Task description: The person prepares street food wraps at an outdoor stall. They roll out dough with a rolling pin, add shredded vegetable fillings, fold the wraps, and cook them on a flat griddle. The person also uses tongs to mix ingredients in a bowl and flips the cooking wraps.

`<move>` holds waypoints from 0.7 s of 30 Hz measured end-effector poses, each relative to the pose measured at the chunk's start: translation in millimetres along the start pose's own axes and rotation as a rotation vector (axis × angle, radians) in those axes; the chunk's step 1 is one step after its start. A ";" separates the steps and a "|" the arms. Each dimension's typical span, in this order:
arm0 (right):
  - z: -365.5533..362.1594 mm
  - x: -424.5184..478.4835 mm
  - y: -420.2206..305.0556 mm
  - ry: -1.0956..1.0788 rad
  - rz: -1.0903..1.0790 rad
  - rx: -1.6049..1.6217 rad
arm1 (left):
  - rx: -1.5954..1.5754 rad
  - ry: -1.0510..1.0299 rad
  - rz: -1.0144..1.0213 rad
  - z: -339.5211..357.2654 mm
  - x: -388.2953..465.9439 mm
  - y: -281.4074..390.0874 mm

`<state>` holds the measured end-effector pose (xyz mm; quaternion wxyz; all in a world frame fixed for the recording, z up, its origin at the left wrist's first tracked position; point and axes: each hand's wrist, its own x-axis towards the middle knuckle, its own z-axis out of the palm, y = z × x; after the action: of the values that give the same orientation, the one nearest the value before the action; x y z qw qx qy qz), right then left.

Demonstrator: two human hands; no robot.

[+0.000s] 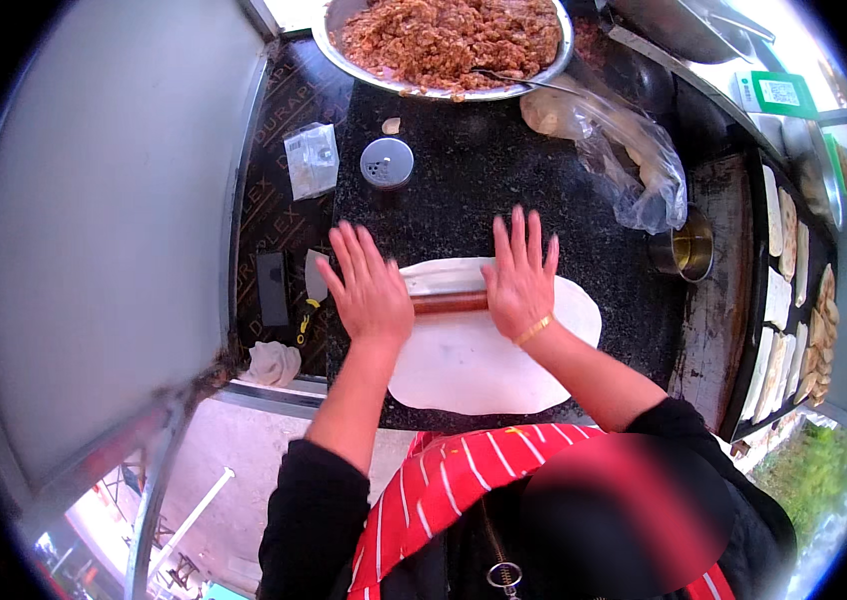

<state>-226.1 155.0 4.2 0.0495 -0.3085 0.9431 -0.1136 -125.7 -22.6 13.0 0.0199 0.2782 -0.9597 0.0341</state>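
A wide, thin sheet of dough (476,367) lies on the black speckled countertop (461,202) in front of me. Across its upper part rests a brown wooden rolling pin (450,302). My left hand (371,292) is over the pin's left end, palm down, fingers stretched forward and not wrapped around it. Flat over the right end is my right hand (522,281), its fingers spread and a gold-coloured bracelet on the wrist. Both hands hide the ends of the pin. Just beyond it, the dough's far edge looks raised or folded.
A metal bowl of minced filling (446,45) stands at the back, near a plastic bag of dough (633,150). A shaker lid (387,163) and a scraper (316,276) are left. At right are an oil cup (682,244) and a griddle with flatbreads (776,296).
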 end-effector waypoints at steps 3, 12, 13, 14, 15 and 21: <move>4.2 12.6 3.8 0.055 0.001 -0.023 | -0.032 0.041 0.040 7.2 18.2 -2.6; 8.8 -37.1 -23.8 -0.111 -0.004 0.138 | -0.074 0.013 0.072 2.2 -4.6 -34.8; -2.3 -52.7 -31.1 -0.231 0.006 0.198 | -0.018 -0.058 0.065 -4.4 -23.1 -39.3; -4.7 -51.2 -32.5 -0.176 0.021 0.211 | -0.017 0.006 0.072 -5.8 -20.8 -41.2; -5.9 -52.9 -31.7 -0.134 0.037 0.220 | -0.021 0.058 0.075 -12.0 -19.9 -39.3; 9.2 -57.5 -34.0 -0.001 0.016 0.128 | -0.045 0.038 0.278 -7.9 -33.5 -22.8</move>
<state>-158.9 160.7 4.9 0.0707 -0.2973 0.9363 -0.1733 -85.1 -23.4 20.2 0.0395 0.1413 -0.9890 0.0204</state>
